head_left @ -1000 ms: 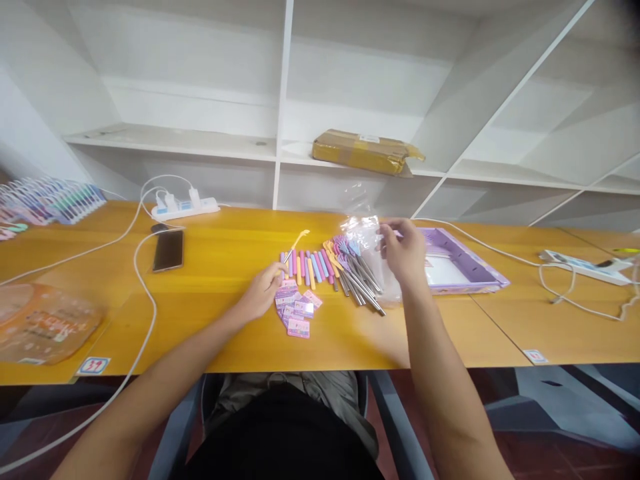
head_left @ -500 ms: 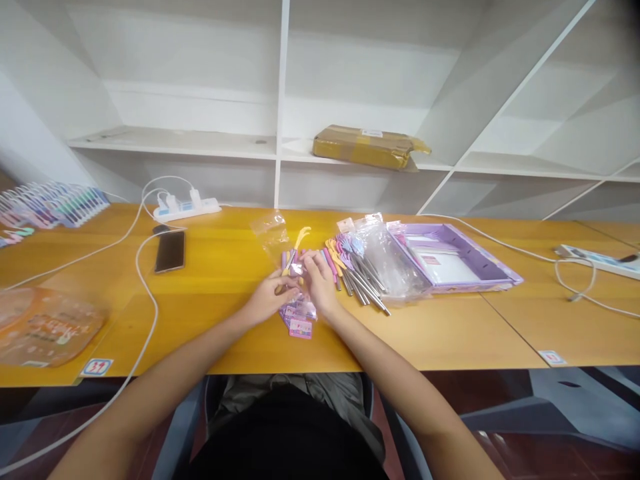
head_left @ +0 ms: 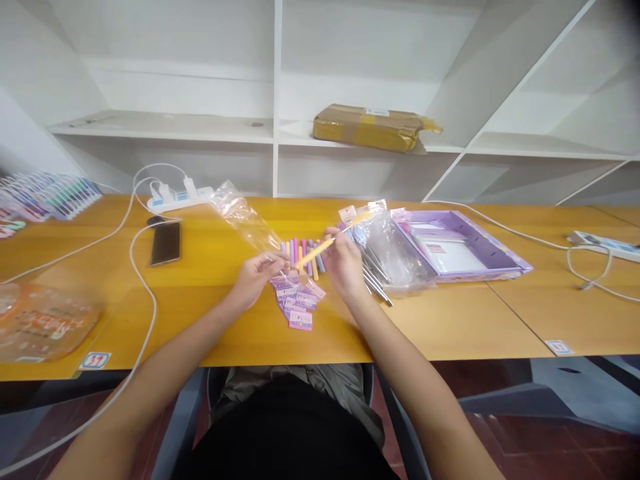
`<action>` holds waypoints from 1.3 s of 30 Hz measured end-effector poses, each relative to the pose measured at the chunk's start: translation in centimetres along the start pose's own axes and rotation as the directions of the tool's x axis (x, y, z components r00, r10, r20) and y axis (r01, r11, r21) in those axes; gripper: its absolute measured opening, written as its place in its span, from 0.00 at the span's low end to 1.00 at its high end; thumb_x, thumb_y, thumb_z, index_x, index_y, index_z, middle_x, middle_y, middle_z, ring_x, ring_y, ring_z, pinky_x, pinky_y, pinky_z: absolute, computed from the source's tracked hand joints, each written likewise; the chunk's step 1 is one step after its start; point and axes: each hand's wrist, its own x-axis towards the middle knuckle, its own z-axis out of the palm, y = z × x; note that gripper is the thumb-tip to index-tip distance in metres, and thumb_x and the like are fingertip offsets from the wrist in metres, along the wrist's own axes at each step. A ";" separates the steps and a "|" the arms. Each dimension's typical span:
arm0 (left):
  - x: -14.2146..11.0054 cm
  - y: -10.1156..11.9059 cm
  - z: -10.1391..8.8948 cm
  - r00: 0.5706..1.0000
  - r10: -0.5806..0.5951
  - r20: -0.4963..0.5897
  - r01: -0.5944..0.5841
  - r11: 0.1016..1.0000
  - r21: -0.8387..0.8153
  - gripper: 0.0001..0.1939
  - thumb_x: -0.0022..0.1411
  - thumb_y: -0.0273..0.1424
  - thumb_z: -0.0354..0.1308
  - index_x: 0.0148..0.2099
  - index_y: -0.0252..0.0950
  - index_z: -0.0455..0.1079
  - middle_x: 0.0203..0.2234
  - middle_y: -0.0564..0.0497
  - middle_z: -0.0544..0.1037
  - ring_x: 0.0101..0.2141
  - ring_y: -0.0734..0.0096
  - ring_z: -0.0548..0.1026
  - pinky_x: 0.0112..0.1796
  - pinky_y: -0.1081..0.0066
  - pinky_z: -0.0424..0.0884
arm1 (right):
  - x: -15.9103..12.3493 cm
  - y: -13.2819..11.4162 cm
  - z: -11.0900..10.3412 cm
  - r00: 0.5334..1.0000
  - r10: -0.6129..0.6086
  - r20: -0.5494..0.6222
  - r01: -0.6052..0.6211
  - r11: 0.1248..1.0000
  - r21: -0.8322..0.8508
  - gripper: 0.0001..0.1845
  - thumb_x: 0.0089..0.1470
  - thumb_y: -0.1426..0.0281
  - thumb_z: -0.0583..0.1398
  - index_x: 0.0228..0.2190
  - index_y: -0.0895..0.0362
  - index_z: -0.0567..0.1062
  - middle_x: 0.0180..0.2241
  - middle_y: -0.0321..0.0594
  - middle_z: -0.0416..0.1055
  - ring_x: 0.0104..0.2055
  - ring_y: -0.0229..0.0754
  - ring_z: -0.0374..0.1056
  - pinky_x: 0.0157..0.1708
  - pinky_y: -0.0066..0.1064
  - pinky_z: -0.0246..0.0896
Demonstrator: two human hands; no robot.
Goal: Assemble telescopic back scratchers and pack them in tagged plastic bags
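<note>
My right hand (head_left: 346, 263) is closed around a slim yellow pen (head_left: 316, 253), which is held at a slant above the table. Its lower end points toward my left hand (head_left: 256, 277). The fingers of my left hand pinch the near end of a clear plastic bag (head_left: 245, 217), which stretches away to the upper left. Beneath the pen lies a row of coloured tubes (head_left: 295, 250) in pink, purple and yellow. Several small pink and purple printed cards (head_left: 300, 320) overlap in front of them. By my right hand lies a bunch of metal shafts (head_left: 376, 273) with coloured tops.
Clear bags (head_left: 407, 260) lie against a purple tray (head_left: 493, 270) on the right. A phone (head_left: 166, 242), a power strip (head_left: 193, 198) and white cables occupy the left side, with an orange pouch (head_left: 47, 327) nearer. A taped parcel (head_left: 370, 130) rests on the shelf.
My hands have moved apart, the right one up and rightward with the yellow pen. My left hand now has the clear bag, and the tubes and cards are more exposed.
</note>
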 end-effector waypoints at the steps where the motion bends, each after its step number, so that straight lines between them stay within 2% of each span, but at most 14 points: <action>1: 0.3 0.2 -0.3 0.997 -0.007 -0.074 0.003 0.999 -0.052 0.17 0.63 0.46 0.71 0.40 0.36 0.78 0.43 0.44 0.83 0.42 0.62 0.81 0.49 0.59 0.77 | 0.2 -0.5 -0.6 0.999 -0.029 -0.020 0.029 0.999 -0.015 0.25 0.66 0.42 0.58 0.50 0.47 0.76 0.37 0.39 0.69 0.40 0.43 0.70 0.37 0.34 0.72; 3: 0.8 0.6 -1.0 0.976 -0.007 -0.216 -0.020 0.992 -0.125 0.19 0.61 0.46 0.72 0.40 0.36 0.76 0.39 0.45 0.83 0.40 0.63 0.81 0.46 0.60 0.78 | 0.3 -1.5 -1.7 0.999 -0.034 0.026 0.035 0.997 -0.065 0.26 0.66 0.43 0.59 0.53 0.48 0.77 0.31 0.35 0.67 0.29 0.40 0.66 0.27 0.32 0.66; 5: 1.2 1.0 -1.6 0.946 0.012 -0.323 -0.066 0.986 -0.155 0.19 0.62 0.46 0.72 0.40 0.36 0.74 0.40 0.45 0.83 0.41 0.64 0.82 0.45 0.62 0.79 | 0.1 -2.3 -2.4 0.983 0.031 0.183 -0.005 0.990 -0.140 0.27 0.64 0.44 0.62 0.52 0.50 0.78 0.27 0.32 0.65 0.22 0.36 0.58 0.20 0.30 0.56; 8: 1.7 1.6 -2.5 0.919 0.063 -0.390 -0.133 0.979 -0.155 0.17 0.65 0.45 0.69 0.40 0.37 0.71 0.41 0.46 0.83 0.42 0.65 0.82 0.45 0.63 0.80 | -0.5 -2.9 -2.6 0.880 0.166 0.446 -0.061 0.969 -0.240 0.26 0.63 0.44 0.63 0.48 0.53 0.79 0.27 0.33 0.71 0.19 0.34 0.58 0.18 0.28 0.50; 10: 1.8 1.8 -2.9 0.916 0.083 -0.393 -0.159 0.973 -0.165 0.17 0.66 0.45 0.69 0.40 0.38 0.70 0.40 0.47 0.83 0.42 0.65 0.83 0.45 0.64 0.81 | -0.8 -3.2 -2.4 0.816 0.220 0.534 -0.067 0.955 -0.290 0.25 0.65 0.45 0.62 0.45 0.53 0.78 0.28 0.33 0.74 0.20 0.34 0.60 0.19 0.29 0.53; 12: 1.8 2.1 -3.2 0.916 0.091 -0.392 -0.175 0.967 -0.185 0.18 0.65 0.46 0.70 0.40 0.38 0.70 0.40 0.48 0.83 0.43 0.65 0.83 0.45 0.64 0.82 | -0.9 -3.4 -2.2 0.777 0.243 0.581 -0.030 0.936 -0.351 0.23 0.68 0.47 0.60 0.39 0.54 0.78 0.28 0.34 0.73 0.22 0.34 0.62 0.23 0.29 0.57; 15: 1.8 2.3 -3.3 0.912 0.073 -0.404 -0.169 0.964 -0.207 0.20 0.64 0.47 0.71 0.40 0.39 0.68 0.41 0.48 0.84 0.44 0.64 0.84 0.44 0.64 0.82 | -0.8 -3.8 -2.1 0.738 0.263 0.622 0.041 0.902 -0.430 0.26 0.71 0.47 0.56 0.31 0.54 0.76 0.27 0.34 0.73 0.23 0.36 0.64 0.27 0.30 0.61; 17: 1.8 2.3 -3.3 0.914 0.047 -0.403 -0.145 0.966 -0.215 0.21 0.63 0.47 0.71 0.40 0.39 0.67 0.41 0.47 0.84 0.43 0.65 0.84 0.43 0.65 0.82 | -0.8 -4.0 -2.1 0.726 0.281 0.628 0.052 0.888 -0.457 0.28 0.71 0.47 0.55 0.30 0.54 0.75 0.27 0.35 0.73 0.24 0.36 0.64 0.28 0.30 0.61; 25: 1.7 2.3 -2.9 0.936 0.051 -0.350 -0.141 0.961 -0.238 0.20 0.65 0.46 0.71 0.40 0.38 0.67 0.40 0.48 0.84 0.39 0.66 0.85 0.39 0.68 0.81 | -0.9 -4.2 -1.7 0.703 0.311 0.640 0.043 0.879 -0.475 0.26 0.72 0.49 0.54 0.31 0.55 0.76 0.25 0.34 0.72 0.24 0.36 0.63 0.28 0.29 0.61; 32: 1.8 2.2 -3.2 0.919 0.084 -0.385 -0.195 0.946 -0.260 0.20 0.63 0.46 0.73 0.41 0.37 0.71 0.39 0.47 0.85 0.40 0.66 0.85 0.44 0.66 0.82 | -0.9 -4.1 -2.0 0.699 0.305 0.647 0.043 0.885 -0.464 0.23 0.72 0.54 0.55 0.34 0.56 0.77 0.27 0.35 0.74 0.25 0.36 0.64 0.27 0.30 0.61; 36: 1.8 2.4 -3.1 0.922 0.072 -0.381 -0.184 0.946 -0.267 0.20 0.62 0.45 0.73 0.39 0.37 0.70 0.39 0.47 0.85 0.40 0.66 0.85 0.44 0.65 0.82 | -0.9 -4.1 -2.2 0.686 0.291 0.667 0.069 0.886 -0.458 0.21 0.72 0.55 0.55 0.35 0.56 0.78 0.28 0.35 0.75 0.24 0.36 0.63 0.28 0.30 0.62; 39: 1.7 2.7 -2.9 0.928 0.055 -0.369 -0.165 0.947 -0.274 0.21 0.62 0.45 0.74 0.38 0.37 0.70 0.38 0.48 0.85 0.40 0.65 0.85 0.44 0.64 0.82 | -0.8 -3.8 -2.3 0.695 0.267 0.667 0.103 0.882 -0.460 0.23 0.72 0.54 0.55 0.35 0.56 0.79 0.27 0.35 0.74 0.26 0.37 0.64 0.29 0.30 0.63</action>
